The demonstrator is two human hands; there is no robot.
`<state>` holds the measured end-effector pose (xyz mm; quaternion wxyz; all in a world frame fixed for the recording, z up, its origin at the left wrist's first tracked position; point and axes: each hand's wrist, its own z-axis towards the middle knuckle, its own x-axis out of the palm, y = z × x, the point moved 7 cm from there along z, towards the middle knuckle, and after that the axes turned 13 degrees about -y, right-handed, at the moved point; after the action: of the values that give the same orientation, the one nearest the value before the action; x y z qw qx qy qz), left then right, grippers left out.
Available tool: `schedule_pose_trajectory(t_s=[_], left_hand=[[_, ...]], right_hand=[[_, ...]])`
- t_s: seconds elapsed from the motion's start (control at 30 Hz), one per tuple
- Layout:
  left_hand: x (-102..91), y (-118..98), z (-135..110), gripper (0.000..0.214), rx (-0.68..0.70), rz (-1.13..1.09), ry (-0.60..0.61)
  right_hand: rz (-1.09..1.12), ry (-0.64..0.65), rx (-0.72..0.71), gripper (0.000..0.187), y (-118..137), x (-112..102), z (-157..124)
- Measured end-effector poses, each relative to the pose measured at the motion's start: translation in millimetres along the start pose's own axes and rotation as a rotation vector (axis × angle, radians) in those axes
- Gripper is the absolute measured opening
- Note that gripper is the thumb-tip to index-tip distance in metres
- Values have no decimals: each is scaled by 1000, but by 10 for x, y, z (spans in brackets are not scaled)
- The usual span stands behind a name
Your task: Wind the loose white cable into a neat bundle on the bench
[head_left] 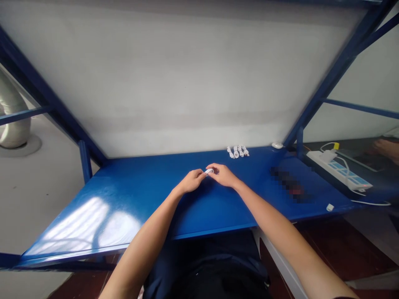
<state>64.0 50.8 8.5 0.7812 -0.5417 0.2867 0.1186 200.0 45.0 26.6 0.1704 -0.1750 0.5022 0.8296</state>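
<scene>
Left hand (192, 181): fingertips pinched on the left end of a small white cable coil (209, 171); grasping, not clenched.
Right hand (223, 175): fingers curled over the coil's right end, grasping the same piece.
Cable coil, place: directly between the two hands, at their fingertips, held just above the blue bench top (131, 195).
Cable coil, long axis: roughly left-right, running from one hand's fingertips to the other's; too small to read more exactly.
Nearer hand: neither; both touch it, one at each end.
Finished bundles (238, 151): a row of small white coils lying beyond the right hand, farther from the body, near the back panel; apart from both hands.
White puck (277, 145): farther right of the bundles, well apart from the hands.
Power strip (339, 170): far to the right of the right hand, with a white plug in it.
Small white piece (329, 207): right of the right forearm, near the bench edge.
Other person: a hand (388, 148) at the far right edge, clear of this work.
</scene>
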Motion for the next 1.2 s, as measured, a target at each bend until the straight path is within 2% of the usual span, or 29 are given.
schedule_pose_trajectory(t_s=[0.1,0.2,0.43,0.53,0.67,0.77,0.87,0.93,1.03,1.1,1.2], left_hand=[[-37,48,6,30,-6,-26,30],[-130,86,38,25,36,-2,-12],[-197,136,68,22,154,248,-103],[-184,149,69,21,170,344,-134],[-209,163,75,23,178,404,-136],[-277,196,81,34,160,453,-133],[-304,260,72,52,126,497,-92],[-270,338,54,74,74,554,-24],[-195,465,16,102,-30,662,74],[-165,500,2,108,-68,709,93],[-142,497,-6,111,-86,750,103]], right_hand=[[-44,35,-23,17,-20,-5,4],[-83,22,-4,18,-96,-38,24],[-282,23,-29,22,-248,-35,64],[-381,38,-51,24,-273,4,68],[-409,32,-23,28,-307,-14,71],[-388,22,-24,33,-308,-96,79],[-383,35,-22,42,-321,-191,83],[-413,78,17,57,-369,-217,73],[-502,194,122,91,-483,-186,31],[-553,236,164,104,-528,-163,11],[-593,250,177,108,-545,-138,1]])
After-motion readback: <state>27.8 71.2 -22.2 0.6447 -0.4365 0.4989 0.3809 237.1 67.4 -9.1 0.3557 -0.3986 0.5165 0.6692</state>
